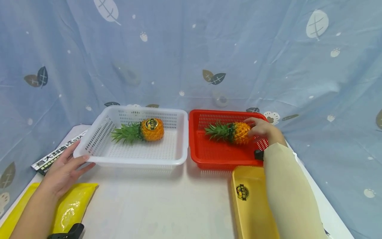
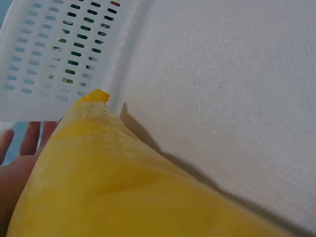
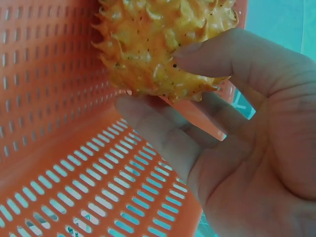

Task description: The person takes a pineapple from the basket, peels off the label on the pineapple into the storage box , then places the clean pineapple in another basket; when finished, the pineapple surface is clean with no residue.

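At the front left corner of a white plastic basket, my left hand touches the rim with its fingers spread and fairly straight. A pineapple with a round dark label lies inside that basket, leaves to the left. My right hand reaches into a red plastic basket and grips the base of a second pineapple, whose leaves also point left. In the right wrist view, the thumb presses the spiky side of this pineapple and the other fingers curl beneath it.
A yellow tray with a dark label stands in front of the red basket, partly behind my right sleeve. Below my left hand lies a shiny yellow bag. A pasta package sits left of the white basket. Behind hangs a blue curtain.
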A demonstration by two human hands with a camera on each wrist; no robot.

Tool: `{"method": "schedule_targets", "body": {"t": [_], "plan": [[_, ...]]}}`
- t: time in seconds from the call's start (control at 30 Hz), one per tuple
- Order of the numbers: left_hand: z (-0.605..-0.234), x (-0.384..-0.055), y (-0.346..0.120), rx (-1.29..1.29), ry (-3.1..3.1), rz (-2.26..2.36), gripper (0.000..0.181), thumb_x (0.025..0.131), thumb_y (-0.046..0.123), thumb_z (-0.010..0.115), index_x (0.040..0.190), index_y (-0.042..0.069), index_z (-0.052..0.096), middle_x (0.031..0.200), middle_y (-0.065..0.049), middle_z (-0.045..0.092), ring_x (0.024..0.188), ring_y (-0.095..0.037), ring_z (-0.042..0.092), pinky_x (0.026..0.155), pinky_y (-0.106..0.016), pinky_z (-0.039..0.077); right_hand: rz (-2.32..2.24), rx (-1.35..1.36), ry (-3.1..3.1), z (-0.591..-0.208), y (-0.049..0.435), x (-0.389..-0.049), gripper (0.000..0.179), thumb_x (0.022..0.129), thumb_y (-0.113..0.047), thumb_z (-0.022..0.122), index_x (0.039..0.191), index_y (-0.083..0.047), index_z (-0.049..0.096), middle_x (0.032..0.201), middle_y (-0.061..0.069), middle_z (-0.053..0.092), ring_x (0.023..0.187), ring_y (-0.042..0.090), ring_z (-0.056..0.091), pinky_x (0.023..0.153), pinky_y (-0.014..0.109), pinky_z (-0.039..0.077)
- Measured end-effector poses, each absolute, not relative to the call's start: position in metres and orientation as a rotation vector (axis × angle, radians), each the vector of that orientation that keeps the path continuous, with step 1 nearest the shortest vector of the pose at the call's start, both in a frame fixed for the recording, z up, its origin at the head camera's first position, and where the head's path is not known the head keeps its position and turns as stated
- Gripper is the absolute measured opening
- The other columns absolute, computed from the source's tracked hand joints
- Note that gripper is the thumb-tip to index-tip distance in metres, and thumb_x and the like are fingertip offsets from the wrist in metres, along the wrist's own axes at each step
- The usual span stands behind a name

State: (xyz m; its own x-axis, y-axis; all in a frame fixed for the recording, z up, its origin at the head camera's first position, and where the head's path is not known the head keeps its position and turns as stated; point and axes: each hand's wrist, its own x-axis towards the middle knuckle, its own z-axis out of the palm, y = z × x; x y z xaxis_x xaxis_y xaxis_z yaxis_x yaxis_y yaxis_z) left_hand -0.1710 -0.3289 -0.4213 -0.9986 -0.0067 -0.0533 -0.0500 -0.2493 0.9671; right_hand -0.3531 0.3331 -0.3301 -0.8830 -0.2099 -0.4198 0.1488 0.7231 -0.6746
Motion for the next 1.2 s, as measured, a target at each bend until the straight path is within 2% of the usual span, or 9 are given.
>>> {"method": "schedule_targets", "body": {"t": [0.27, 0.47, 0.83, 1.03, 1.2], "plan": [[-0.421, -0.174, -0.328, -0.067, 1.924, 2.444, 0.075, 0.105, 0.004, 0.056, 0.165, 0.037, 0.024, 0.138, 0.017, 0.043, 0.106, -0.001, 0.066, 0.080, -0.029, 0.064, -1.008, -0.063, 2.475, -0.333, 0.338, -0.356, 0.083, 0.092, -0.003, 0.063, 0.164, -0.008, 0.021, 0.161, 0.034, 0.022, 0.141, 0.050, 0.035, 0.107, 0.060, 0.050], [-0.421, -0.175, -0.330, -0.079, 1.886, 2.454, 0.075, 0.105, 0.004, 0.055, 0.164, 0.038, 0.024, 0.138, 0.017, 0.042, 0.107, -0.001, 0.065, 0.081, -0.031, 0.064, -1.020, -0.058, 2.440, -0.332, 0.333, -0.355, 0.093, 0.092, -0.011, 0.070, 0.166, -0.012, 0.015, 0.163, 0.031, 0.020, 0.143, 0.049, 0.033, 0.113, 0.061, 0.045], [-0.423, -0.172, -0.334, -0.057, 1.876, 2.464, 0.074, 0.105, 0.003, 0.054, 0.164, 0.037, 0.024, 0.139, 0.016, 0.041, 0.108, -0.002, 0.065, 0.081, -0.032, 0.064, -0.969, -0.081, 2.539, -0.333, 0.327, -0.356, 0.083, 0.090, -0.009, 0.071, 0.161, -0.007, 0.029, 0.153, 0.031, 0.034, 0.134, 0.047, 0.042, 0.108, 0.059, 0.050], [-0.423, -0.171, -0.335, -0.029, 1.887, 2.462, 0.074, 0.105, 0.003, 0.053, 0.165, 0.036, 0.024, 0.139, 0.015, 0.043, 0.108, -0.002, 0.066, 0.082, -0.031, 0.064, -0.880, -0.083, 2.547, -0.332, 0.323, -0.356, 0.086, 0.092, -0.014, 0.072, 0.163, -0.011, 0.025, 0.157, 0.030, 0.029, 0.134, 0.048, 0.040, 0.107, 0.060, 0.050], [-0.424, -0.171, -0.332, -0.033, 1.905, 2.447, 0.075, 0.106, 0.005, 0.054, 0.165, 0.036, 0.022, 0.138, 0.015, 0.043, 0.108, -0.001, 0.066, 0.083, -0.030, 0.064, -0.839, -0.103, 2.541, -0.324, 0.322, -0.356, 0.093, 0.091, -0.019, 0.072, 0.166, -0.012, 0.016, 0.164, 0.030, 0.018, 0.141, 0.051, 0.031, 0.112, 0.066, 0.042]]}}
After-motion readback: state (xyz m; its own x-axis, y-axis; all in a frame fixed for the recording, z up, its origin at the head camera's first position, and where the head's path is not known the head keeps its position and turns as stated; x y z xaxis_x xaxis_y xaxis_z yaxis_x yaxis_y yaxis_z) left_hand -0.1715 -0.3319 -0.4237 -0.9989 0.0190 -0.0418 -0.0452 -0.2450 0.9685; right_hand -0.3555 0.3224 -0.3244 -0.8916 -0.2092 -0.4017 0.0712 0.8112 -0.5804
